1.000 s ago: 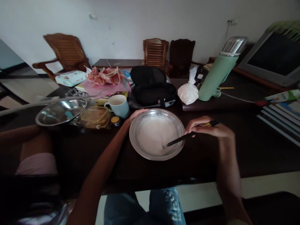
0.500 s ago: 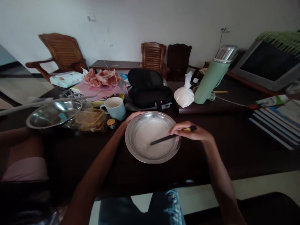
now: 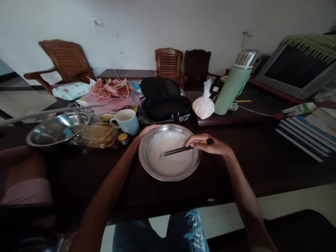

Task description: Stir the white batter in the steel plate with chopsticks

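Observation:
A shiny metal bowl [image 3: 170, 178] stands on the dark table in front of me, with a pale whitish liquid mixture [image 3: 170, 162] in it. My left hand [image 3: 147, 131] holds the bowl at its far left rim; part of its fingers is hidden behind the edge. Over the bowl's right side, my right hand [image 3: 203, 144] is closed around a pair of dark chopsticks [image 3: 175, 151]. The chopsticks slant down to the left, and their blurred tips reach into the mixture. A knotted plastic bag of white powder [image 3: 203, 106] sits beyond the bowl to the right.
A mug [image 3: 127, 122], a small yellow-lidded jar [image 3: 123, 138], packaged food [image 3: 98, 134] and a second metal bowl [image 3: 35, 140] stand left. Behind are a black open case [image 3: 165, 99] and a green thermos [image 3: 232, 91]. Books [image 3: 301, 138] lie right. Another person's arm [image 3: 15, 157] shows left.
My right hand and the chopsticks have shifted slightly left and up within the bowl. The left hand stays on the rim. The whole view has shifted a little.

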Tool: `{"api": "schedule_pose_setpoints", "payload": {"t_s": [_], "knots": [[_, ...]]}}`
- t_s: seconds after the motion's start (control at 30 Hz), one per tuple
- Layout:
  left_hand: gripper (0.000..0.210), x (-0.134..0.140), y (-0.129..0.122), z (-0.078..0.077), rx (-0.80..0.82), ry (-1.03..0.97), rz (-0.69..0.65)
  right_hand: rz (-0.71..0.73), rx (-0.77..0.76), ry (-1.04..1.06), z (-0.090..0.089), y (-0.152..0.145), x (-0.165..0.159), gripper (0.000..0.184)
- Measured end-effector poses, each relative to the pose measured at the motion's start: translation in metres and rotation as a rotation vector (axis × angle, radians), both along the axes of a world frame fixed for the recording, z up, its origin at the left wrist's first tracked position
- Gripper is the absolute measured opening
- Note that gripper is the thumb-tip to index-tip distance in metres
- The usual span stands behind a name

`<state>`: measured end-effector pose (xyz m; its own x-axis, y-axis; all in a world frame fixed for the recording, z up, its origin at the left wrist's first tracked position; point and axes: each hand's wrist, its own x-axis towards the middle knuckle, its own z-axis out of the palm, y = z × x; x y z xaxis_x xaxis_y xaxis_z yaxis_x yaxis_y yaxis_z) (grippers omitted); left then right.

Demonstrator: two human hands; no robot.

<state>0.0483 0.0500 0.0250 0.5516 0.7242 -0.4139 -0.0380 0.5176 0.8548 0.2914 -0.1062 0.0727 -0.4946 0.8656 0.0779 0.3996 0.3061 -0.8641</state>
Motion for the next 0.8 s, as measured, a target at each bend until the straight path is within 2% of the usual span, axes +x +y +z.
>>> {"api": "schedule_pose_setpoints", "payload": {"t_s": [0.07,0.13,0.2,0.3,0.43,0.5,0.63,0.7,0.8], "knots": [[0.032,0.0,-0.001,0.002,-0.002,0.004,0.008,-0.107,0.063,-0.011,-0.001,0.001,0.002,0.02],[0.032,0.0,-0.002,0.002,-0.012,0.004,0.006,-0.221,0.085,-0.032,0.005,-0.004,0.02,0.018],[0.032,-0.001,-0.001,0.001,-0.031,0.009,-0.001,-0.275,0.063,-0.047,0.013,-0.012,0.038,0.018],[0.029,-0.002,0.002,-0.003,-0.032,0.011,0.0,-0.195,-0.006,-0.024,0.017,-0.016,0.039,0.019],[0.027,-0.002,0.005,-0.005,0.003,0.005,0.009,-0.096,0.001,0.045,0.006,-0.003,0.004,0.017],[0.029,-0.001,0.004,-0.005,0.001,-0.007,0.001,-0.16,0.07,0.01,0.004,-0.001,0.0,0.016],[0.032,-0.002,0.002,-0.004,-0.024,-0.044,-0.027,-0.323,0.124,-0.054,0.014,-0.011,0.026,0.018],[0.031,-0.002,0.002,-0.004,-0.036,-0.039,-0.025,-0.25,0.07,-0.065,0.018,-0.014,0.031,0.019],[0.03,-0.002,0.002,-0.005,-0.04,-0.028,-0.005,-0.095,0.016,-0.053,0.013,-0.01,0.015,0.02]]}}
